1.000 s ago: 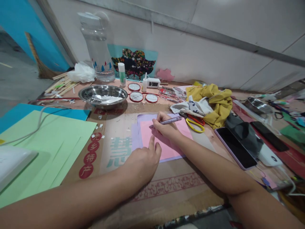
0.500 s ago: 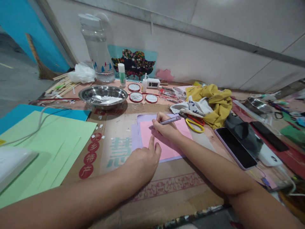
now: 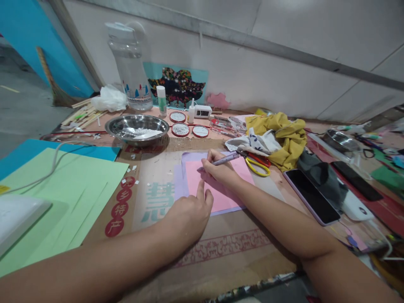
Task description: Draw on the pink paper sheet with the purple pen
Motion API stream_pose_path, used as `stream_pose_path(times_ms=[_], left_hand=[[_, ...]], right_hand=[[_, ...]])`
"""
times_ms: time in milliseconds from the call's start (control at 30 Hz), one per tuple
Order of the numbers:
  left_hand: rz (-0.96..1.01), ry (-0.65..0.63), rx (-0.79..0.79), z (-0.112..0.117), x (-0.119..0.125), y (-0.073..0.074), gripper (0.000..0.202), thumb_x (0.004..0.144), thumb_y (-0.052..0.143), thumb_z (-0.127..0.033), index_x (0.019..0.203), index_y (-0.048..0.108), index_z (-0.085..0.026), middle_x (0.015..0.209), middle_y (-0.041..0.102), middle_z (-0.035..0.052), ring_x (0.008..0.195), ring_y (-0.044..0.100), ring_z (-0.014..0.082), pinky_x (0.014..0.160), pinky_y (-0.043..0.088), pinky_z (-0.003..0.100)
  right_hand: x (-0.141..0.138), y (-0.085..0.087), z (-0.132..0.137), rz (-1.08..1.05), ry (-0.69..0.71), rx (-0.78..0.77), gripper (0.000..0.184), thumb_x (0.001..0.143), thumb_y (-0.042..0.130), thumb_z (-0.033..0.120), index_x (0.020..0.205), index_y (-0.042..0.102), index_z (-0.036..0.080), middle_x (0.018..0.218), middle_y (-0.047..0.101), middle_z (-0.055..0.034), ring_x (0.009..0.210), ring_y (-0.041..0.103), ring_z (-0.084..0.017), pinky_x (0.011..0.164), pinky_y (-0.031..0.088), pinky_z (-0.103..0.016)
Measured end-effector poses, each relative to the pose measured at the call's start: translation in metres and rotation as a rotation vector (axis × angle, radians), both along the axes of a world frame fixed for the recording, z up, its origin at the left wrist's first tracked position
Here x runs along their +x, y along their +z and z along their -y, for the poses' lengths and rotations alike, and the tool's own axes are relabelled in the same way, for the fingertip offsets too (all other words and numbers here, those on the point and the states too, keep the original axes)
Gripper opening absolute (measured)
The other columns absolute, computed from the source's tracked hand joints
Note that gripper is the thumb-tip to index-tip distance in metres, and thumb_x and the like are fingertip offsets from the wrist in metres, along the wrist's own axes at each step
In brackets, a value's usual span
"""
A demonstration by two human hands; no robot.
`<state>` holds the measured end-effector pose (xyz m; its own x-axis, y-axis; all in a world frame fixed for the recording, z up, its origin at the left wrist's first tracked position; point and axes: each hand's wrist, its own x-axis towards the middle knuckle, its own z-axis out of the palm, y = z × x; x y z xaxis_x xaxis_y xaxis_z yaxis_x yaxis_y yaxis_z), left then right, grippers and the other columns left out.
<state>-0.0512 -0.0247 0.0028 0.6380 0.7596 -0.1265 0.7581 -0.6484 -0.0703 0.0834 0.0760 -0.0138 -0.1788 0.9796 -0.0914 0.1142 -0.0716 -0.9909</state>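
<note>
My right hand (image 3: 217, 169) is closed around a purplish pen (image 3: 227, 158), which slants with its tip end toward the left over a pink paper sheet (image 3: 225, 201). Under the pink sheet lies a purple sheet (image 3: 180, 181), showing along the edges. My left hand (image 3: 188, 212) rests at the lower left of the sheets, index finger stretched out onto the pink paper close to the right hand, thumb apart and nothing held. Its other fingers are partly hidden. Both sheets lie on a cardboard board (image 3: 151, 261) with red and green print.
Green paper (image 3: 82, 202) lies at left. A steel bowl (image 3: 137, 130), red-rimmed dishes (image 3: 180, 129) and a water bottle (image 3: 132, 71) stand at the back. Yellow-handled scissors (image 3: 257, 166), yellow cloth (image 3: 284, 134) and a phone (image 3: 312, 195) lie at right.
Hands, pen and paper keep practically the same places. Only the view has shifted very slightly.
</note>
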Motion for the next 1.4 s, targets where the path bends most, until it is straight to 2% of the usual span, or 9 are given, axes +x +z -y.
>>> stream_pose_path(times_ms=[167, 333, 533, 700, 900, 1000, 1067, 1167, 1400], left_hand=[[-0.009, -0.002, -0.016, 0.000, 0.000, 0.001, 0.052, 0.092, 0.048, -0.011, 0.143, 0.045, -0.001, 0.146, 0.040, 0.0392, 0.070, 0.073, 0.0231, 0.054, 0.058, 0.033], [-0.002, -0.005, 0.007, 0.000, 0.001, -0.001, 0.050, 0.092, 0.046, -0.011, 0.141, 0.047, -0.001, 0.147, 0.040, 0.0383, 0.068, 0.072, 0.0224, 0.053, 0.058, 0.033], [-0.012, -0.002, 0.019, 0.000, 0.001, -0.003, 0.053, 0.091, 0.047, -0.011, 0.143, 0.045, -0.001, 0.146, 0.042, 0.0378, 0.068, 0.072, 0.0232, 0.052, 0.057, 0.033], [-0.011, 0.001, 0.007, 0.001, 0.001, -0.002, 0.052, 0.091, 0.049, -0.012, 0.143, 0.046, -0.001, 0.146, 0.040, 0.0385, 0.071, 0.073, 0.0235, 0.054, 0.058, 0.033], [-0.031, -0.016, 0.010, 0.001, 0.002, -0.001, 0.055, 0.091, 0.048, -0.012, 0.144, 0.045, 0.000, 0.146, 0.040, 0.0389, 0.069, 0.073, 0.0241, 0.051, 0.058, 0.033], [-0.044, -0.009, 0.003, 0.001, 0.002, 0.001, 0.055, 0.091, 0.047, -0.011, 0.145, 0.045, -0.002, 0.147, 0.039, 0.0375, 0.070, 0.073, 0.0236, 0.052, 0.058, 0.033], [-0.048, -0.013, 0.001, 0.001, 0.002, 0.003, 0.055, 0.091, 0.045, -0.009, 0.145, 0.045, -0.001, 0.148, 0.037, 0.0373, 0.069, 0.073, 0.0233, 0.053, 0.058, 0.033], [-0.059, -0.028, -0.004, 0.000, 0.002, 0.004, 0.056, 0.089, 0.044, -0.006, 0.145, 0.045, 0.000, 0.148, 0.035, 0.0380, 0.069, 0.073, 0.0233, 0.052, 0.058, 0.032], [-0.086, -0.022, 0.016, 0.000, 0.000, 0.003, 0.055, 0.090, 0.041, -0.005, 0.145, 0.046, -0.002, 0.149, 0.037, 0.0357, 0.068, 0.073, 0.0232, 0.052, 0.058, 0.033]], right_hand=[[-0.001, 0.002, 0.002, 0.038, -0.013, 0.001, 0.028, 0.082, 0.064, 0.037, 0.071, 0.043, 0.023, 0.058, 0.044, 0.0078, 0.055, 0.055, -0.011, 0.057, 0.051, -0.025], [-0.002, 0.002, 0.004, -0.079, 0.024, -0.063, 0.030, 0.080, 0.065, 0.035, 0.069, 0.040, 0.022, 0.057, 0.043, 0.0083, 0.053, 0.055, -0.010, 0.055, 0.051, -0.024], [0.001, 0.003, 0.003, 0.000, 0.023, -0.070, 0.027, 0.079, 0.063, 0.032, 0.069, 0.041, 0.022, 0.055, 0.045, 0.0072, 0.057, 0.060, -0.014, 0.051, 0.050, -0.023], [0.003, 0.004, 0.000, 0.092, 0.041, -0.005, 0.025, 0.076, 0.063, 0.027, 0.065, 0.041, 0.022, 0.053, 0.044, 0.0071, 0.052, 0.055, -0.012, 0.051, 0.049, -0.024], [0.004, -0.001, -0.003, 0.098, 0.049, 0.030, 0.025, 0.074, 0.061, 0.024, 0.063, 0.039, 0.022, 0.054, 0.042, 0.0070, 0.048, 0.049, -0.011, 0.047, 0.043, -0.023], [0.009, 0.002, -0.007, 0.091, 0.087, 0.031, 0.028, 0.075, 0.063, 0.025, 0.062, 0.039, 0.022, 0.051, 0.042, 0.0082, 0.043, 0.043, -0.009, 0.045, 0.038, -0.022], [0.015, 0.010, -0.012, 0.031, 0.108, 0.076, 0.030, 0.078, 0.065, 0.031, 0.064, 0.039, 0.023, 0.047, 0.040, 0.0095, 0.039, 0.038, -0.008, 0.041, 0.031, -0.021], [0.030, 0.032, -0.021, -0.064, 0.080, 0.241, 0.035, 0.083, 0.067, 0.041, 0.068, 0.041, 0.024, 0.043, 0.041, 0.0097, 0.037, 0.036, -0.008, 0.040, 0.023, -0.021], [0.067, 0.098, -0.018, -0.051, -0.085, 0.503, 0.038, 0.085, 0.066, 0.058, 0.075, 0.053, 0.023, 0.049, 0.045, 0.0077, 0.039, 0.035, -0.006, 0.041, 0.023, -0.020]])
